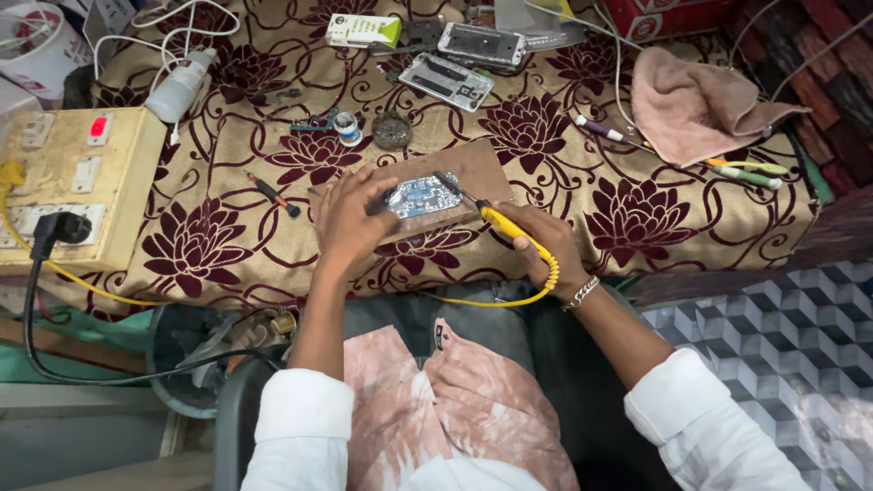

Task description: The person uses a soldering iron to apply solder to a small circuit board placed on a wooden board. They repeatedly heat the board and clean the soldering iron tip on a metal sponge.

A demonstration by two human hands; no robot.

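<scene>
A workbench draped in a tan cloth point(637, 209) patterned with dark red flowers fills the view, seen from above by a seated person in white sleeves. At its near edge lies a brown wooden board point(473, 168), which seems to serve as a firm pad over the soft cloth. On it rests a small blue circuit board point(420, 195). The left hand point(350, 218) lies flat with fingers spread, pinning the circuit board's left edge, likely to stop it sliding. The right hand point(546, 245) is closed around a yellow-handled soldering iron point(496, 220), held like a pen, its tip touching the circuit board's upper right corner; its yellow cord loops back under the wrist. To the left stands a cream socket box point(77, 182) with a black plug in it. Farther back lie two opened phones point(464, 64), a pink towel point(696, 105), a white bottle point(182, 84) and a small red-handled screwdriver point(273, 194), all clear of the hands.
</scene>
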